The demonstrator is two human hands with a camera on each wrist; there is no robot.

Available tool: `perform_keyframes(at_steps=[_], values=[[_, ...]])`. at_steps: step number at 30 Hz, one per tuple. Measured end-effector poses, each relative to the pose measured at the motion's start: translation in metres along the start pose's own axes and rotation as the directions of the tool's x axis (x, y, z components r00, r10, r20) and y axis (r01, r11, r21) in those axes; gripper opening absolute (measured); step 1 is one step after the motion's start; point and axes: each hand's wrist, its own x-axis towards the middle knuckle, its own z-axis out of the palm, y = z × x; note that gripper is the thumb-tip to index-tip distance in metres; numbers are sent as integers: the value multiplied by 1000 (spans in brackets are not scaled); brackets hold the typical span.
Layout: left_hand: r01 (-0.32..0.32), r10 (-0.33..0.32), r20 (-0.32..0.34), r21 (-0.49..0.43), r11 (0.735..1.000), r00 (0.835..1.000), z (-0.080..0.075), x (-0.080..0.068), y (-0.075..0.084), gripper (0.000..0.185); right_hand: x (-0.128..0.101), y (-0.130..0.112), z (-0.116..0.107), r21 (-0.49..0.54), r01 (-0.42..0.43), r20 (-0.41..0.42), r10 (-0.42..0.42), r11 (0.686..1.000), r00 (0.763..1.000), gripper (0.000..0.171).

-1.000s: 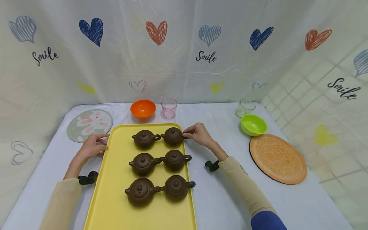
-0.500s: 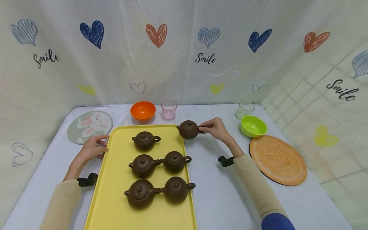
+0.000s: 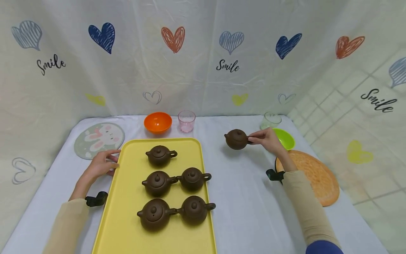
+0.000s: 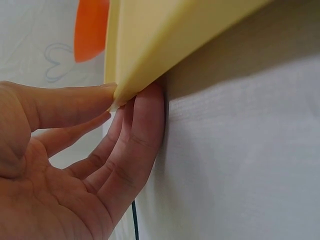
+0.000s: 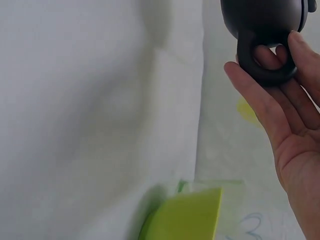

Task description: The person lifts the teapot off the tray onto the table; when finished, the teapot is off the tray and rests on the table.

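My right hand (image 3: 269, 139) pinches the handle of a small brown teapot (image 3: 236, 139), which hangs above the white tablecloth to the right of the yellow tray (image 3: 117, 197). The right wrist view shows the thumb and fingers around the loop of the teapot's handle (image 5: 270, 75). At the tray's left edge, my left hand (image 3: 100, 163) grips the rim; in the left wrist view its thumb and fingers (image 4: 150, 115) meet the rim, some of them tucked beneath it. Several more brown teapots (image 3: 158, 183) stand on the tray, most of them in pairs.
Behind the tray stand an orange bowl (image 3: 158, 123) and a pink glass (image 3: 186, 121). Farther right are a pale green glass (image 3: 271, 119), a lime bowl (image 3: 286, 138) and a round orange mat (image 3: 323, 180), partly behind the right arm. A bunny mat (image 3: 85, 143) lies back left.
My right hand has lifted the teapot from the tray's back right corner and carried it right, over the tablecloth. The left hand stays at the tray's edge.
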Motion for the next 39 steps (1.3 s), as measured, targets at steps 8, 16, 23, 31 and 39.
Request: perform_keyframes(at_steps=[8, 16, 23, 31, 39], values=[[8, -7, -6, 9, 1000, 1000, 0, -1, 1, 63, -7, 15, -15, -76, -16, -9, 16, 997, 1000, 29], [1, -1, -10, -5, 1000, 1000, 1, -2, 2, 63, -12, 28, -22, -108, -11, -34, 8, 994, 999, 26], [-6, 6, -14, -11, 1000, 1000, 1, -2, 0, 64, -15, 32, -20, -128, -27, -20, 25, 991, 999, 23], [-13, 13, -14, 2, 1000, 1000, 1, -2, -4, 63, -14, 38, -17, -202, -27, -12, 25, 979, 1000, 24], [-19, 19, -19, -1, 1000, 1000, 1, 0, -3, 63, -17, 38, -18, -230, -73, -14, 72, 970, 997, 27]])
